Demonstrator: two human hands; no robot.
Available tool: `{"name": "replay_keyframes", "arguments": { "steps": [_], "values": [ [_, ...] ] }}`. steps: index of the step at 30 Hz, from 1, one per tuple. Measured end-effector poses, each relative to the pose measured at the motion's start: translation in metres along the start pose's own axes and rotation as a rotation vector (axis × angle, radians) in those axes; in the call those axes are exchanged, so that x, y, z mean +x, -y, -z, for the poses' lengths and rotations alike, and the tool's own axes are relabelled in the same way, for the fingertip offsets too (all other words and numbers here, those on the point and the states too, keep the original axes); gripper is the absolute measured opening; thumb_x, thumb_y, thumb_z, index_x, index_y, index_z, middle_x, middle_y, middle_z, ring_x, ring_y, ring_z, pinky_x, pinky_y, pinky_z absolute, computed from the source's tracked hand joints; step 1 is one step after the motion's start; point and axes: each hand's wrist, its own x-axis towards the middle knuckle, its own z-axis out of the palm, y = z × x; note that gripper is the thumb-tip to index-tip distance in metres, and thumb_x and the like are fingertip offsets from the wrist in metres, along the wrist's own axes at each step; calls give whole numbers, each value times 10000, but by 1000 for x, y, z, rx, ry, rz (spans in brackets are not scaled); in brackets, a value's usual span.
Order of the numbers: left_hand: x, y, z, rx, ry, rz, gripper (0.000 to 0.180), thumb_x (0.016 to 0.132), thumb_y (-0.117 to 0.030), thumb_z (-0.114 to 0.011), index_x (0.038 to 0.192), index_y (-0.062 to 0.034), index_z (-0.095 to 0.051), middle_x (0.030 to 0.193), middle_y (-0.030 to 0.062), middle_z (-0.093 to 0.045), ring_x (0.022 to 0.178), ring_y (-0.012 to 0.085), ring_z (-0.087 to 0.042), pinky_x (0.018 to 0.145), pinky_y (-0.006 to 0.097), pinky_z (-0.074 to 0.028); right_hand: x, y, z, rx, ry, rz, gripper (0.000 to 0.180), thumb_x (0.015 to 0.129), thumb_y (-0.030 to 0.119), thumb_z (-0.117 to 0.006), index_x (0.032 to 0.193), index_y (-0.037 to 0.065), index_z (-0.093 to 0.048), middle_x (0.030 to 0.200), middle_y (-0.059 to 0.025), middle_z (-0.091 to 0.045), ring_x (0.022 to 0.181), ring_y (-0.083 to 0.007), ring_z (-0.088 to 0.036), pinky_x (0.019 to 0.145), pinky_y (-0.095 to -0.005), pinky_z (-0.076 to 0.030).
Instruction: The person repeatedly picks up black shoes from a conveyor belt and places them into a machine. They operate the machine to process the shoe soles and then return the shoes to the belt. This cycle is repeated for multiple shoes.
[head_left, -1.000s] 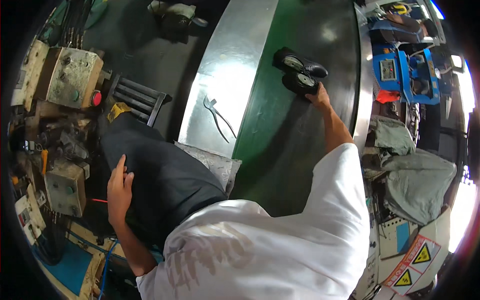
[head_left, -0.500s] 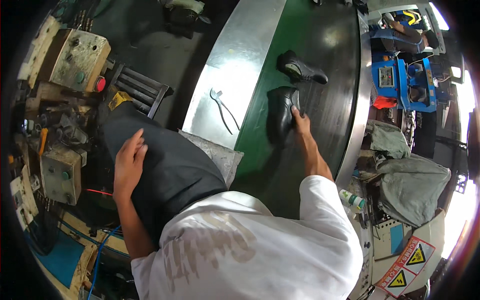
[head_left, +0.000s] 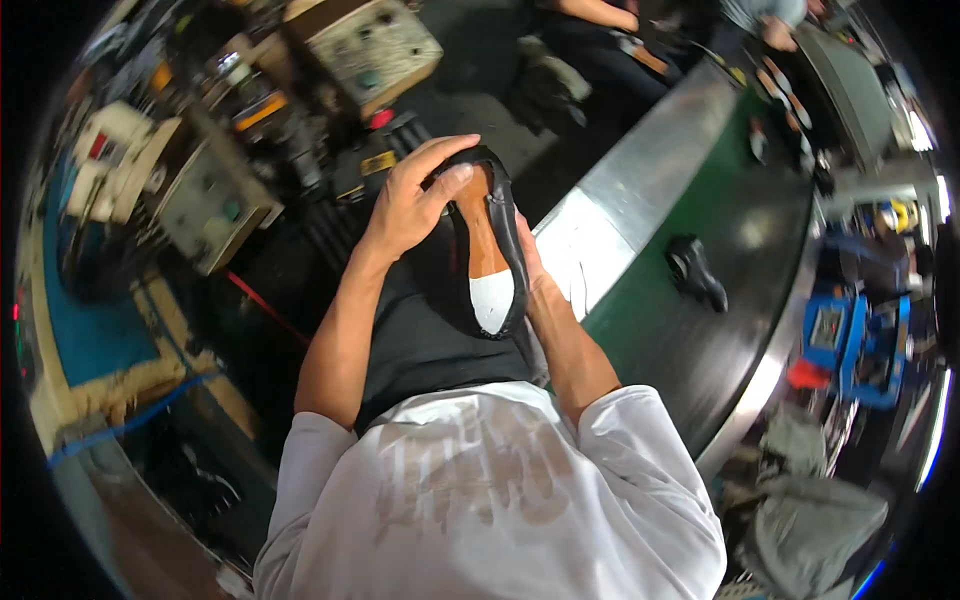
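Centrally, just above mid-frame, a black leather shoe (head_left: 490,240) is being held sole-side away, its opening facing the camera: glossy dark upper, tan leather insole, white heel pad at the lower end. Left hand (head_left: 410,205) is wrapping the toe end, fingers curling over the upper rim, thumb lying along the inner lining. Right hand (head_left: 535,285) is cupping the shoe's right flank from behind; its fingers are mostly hidden by the shoe, though the palm is pressing against the side. Both hands are grasping the shoe over the person's lap, above dark trousers (head_left: 430,330) and a white short-sleeved shirt (head_left: 490,500).

Right of centre, a curved green conveyor belt (head_left: 740,260) with a matte rubbery surface and brushed metal edge (head_left: 650,160) is carrying a second black shoe (head_left: 697,270), lying well apart from the hands. Upper left, boxy beige machine housings (head_left: 375,45) with round knobs are standing beside tangled cables.
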Motion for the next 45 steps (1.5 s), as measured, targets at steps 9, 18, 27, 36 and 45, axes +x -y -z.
{"name": "replay_keyframes", "arguments": {
  "steps": [9, 18, 27, 36, 45],
  "values": [
    [-101, 52, 45, 503, -437, 292, 226, 1068, -169, -601, 1159, 8, -706, 1099, 253, -728, 1052, 458, -702, 869, 474, -562, -86, -18, -153, -1949, 179, 406, 973, 797, 314, -909, 1630, 136, -440, 1688, -336, -237, 1459, -509, -409, 1232, -529, -379],
    [-100, 71, 43, 454, -412, 202, 252, 1074, -99, -566, 1210, 36, -728, 1155, 224, -740, 1057, 428, -720, 919, 421, -566, -95, -38, -112, -2276, 211, 552, 793, 795, 362, -879, 1532, 346, -586, 1699, -338, -198, 1242, -499, -490, 1030, -539, -517],
    [-112, 71, 54, -844, -595, 623, 277, 1106, -256, -601, 1222, -43, -735, 1173, 81, -727, 1148, 190, -663, 1038, 348, -498, -88, -47, -112, -2285, 283, 661, 804, 750, 320, -909, 1499, 328, -619, 1686, -354, -227, 1164, -521, -529, 967, -552, -545],
    [-115, 60, 74, -336, -536, 601, 362, 1075, -240, -637, 1387, -56, -647, 1307, 75, -674, 1193, 174, -598, 1042, 325, -460, -65, -35, -143, -2154, 404, 591, 768, 766, 237, -888, 1488, 305, -635, 1704, -345, -181, 1227, -535, -507, 984, -570, -553],
    [-147, -12, 348, 1367, -1204, -120, 291, 1048, -123, -643, 1320, -52, -718, 1359, 195, -655, 1278, 369, -594, 1120, 479, -449, 27, 24, -284, -1960, 432, 892, 684, 811, 198, -854, 1469, 246, -675, 1683, -341, -274, 1318, -499, -513, 1064, -534, -520]
  ]
}}
